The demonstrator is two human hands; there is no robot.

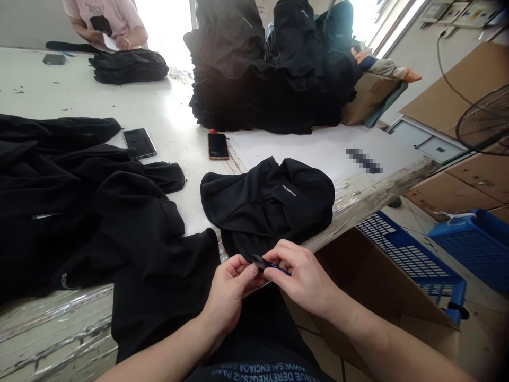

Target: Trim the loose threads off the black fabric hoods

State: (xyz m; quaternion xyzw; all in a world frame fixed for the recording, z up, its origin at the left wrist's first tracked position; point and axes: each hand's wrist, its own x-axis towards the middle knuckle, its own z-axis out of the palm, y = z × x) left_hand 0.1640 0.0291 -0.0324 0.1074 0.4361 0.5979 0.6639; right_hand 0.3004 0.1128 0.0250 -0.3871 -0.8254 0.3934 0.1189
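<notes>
A black fabric hood [262, 199] with small white lettering lies at the table's front edge, its near end hanging toward me. My left hand [233, 284] is closed, thumb and fingers pinching the hood's near edge. In my right hand [296, 270] I grip small thread snips [260, 261] with dark blades and a blue handle. Their blade tips point left, right at my left thumb and the pinched fabric. Whether a thread lies between the blades is too small to tell. To the left, a heap of black garments [147, 254] reaches over the table edge.
Tall stacks of black garments [274, 79] stand at the back of the white table [178, 106]. Two phones [139, 143] lie mid-table. A person [105, 24] works across it beside another pile [129, 66]. Below right are a cardboard box [358, 270], blue crates [473, 244] and a fan [487, 122].
</notes>
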